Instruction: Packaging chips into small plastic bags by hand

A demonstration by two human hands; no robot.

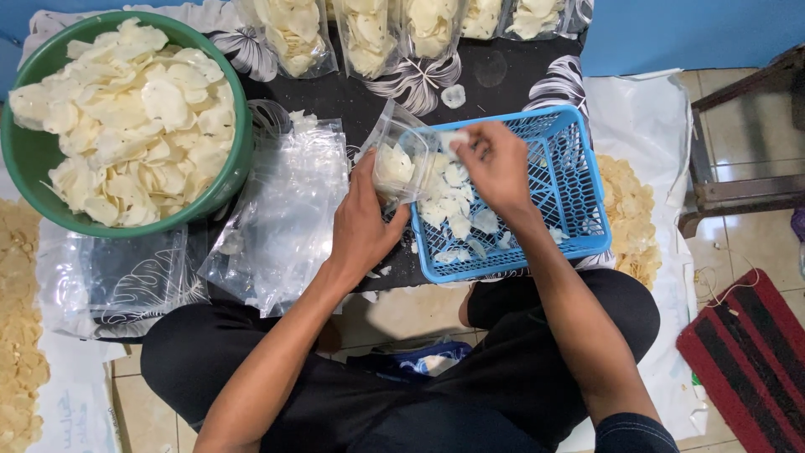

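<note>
Left hand [362, 225] grips an open clear bag [396, 164], mouth tilted toward the blue basket [579, 180] so chips [449, 201] drop in; right hand [496, 164] pinches a chip at the bag's mouth; green bowl [25, 155], spare bags [281, 214] lie left, within reach

Frame centre: left hand [362, 225] grips a clear plastic bag [394, 164] part-filled with pale chips; right hand [496, 164] pinches chips over the blue basket [579, 220]. Green bowl [25, 155] of chips upper left; empty bags [285, 210] between.
</note>
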